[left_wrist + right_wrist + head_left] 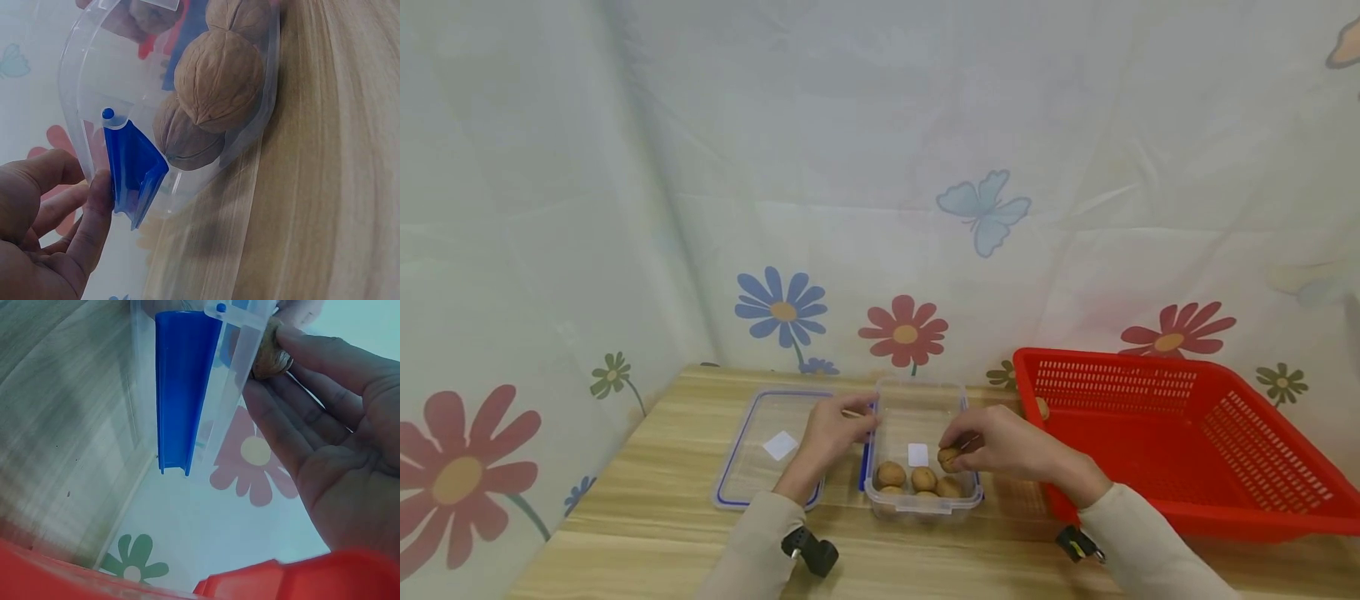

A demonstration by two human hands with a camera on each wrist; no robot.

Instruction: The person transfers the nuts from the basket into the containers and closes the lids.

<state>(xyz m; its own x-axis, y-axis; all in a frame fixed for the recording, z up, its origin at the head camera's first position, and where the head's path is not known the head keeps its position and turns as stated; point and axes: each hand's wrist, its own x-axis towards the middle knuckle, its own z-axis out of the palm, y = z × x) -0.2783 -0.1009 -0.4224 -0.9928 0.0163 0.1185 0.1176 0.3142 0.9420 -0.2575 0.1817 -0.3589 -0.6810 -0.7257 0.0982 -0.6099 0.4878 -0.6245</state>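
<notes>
Lower centre of the frame, the right hand (1003,442) pinches a walnut (948,458) between its fingertips, above the right part of the clear box (922,504); the left hand (833,433), fingers relaxed, touches the box's left side.

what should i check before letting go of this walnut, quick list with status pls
1. Brown, wrinkled walnut pinched in the right hand: ok
2. Clear rectangular plastic box open, its far end free of walnuts: ok
3. Clear, blue-edged plastic lid out of the way, lying left of the box: ok
4. Blue plastic side latches hanging down, off the opening: ok
5. Left hand steadying the box: it touches the left side; firmness, cannot tell
6. Red perforated plastic basket emptied: not ok, another walnut shows inside
</notes>
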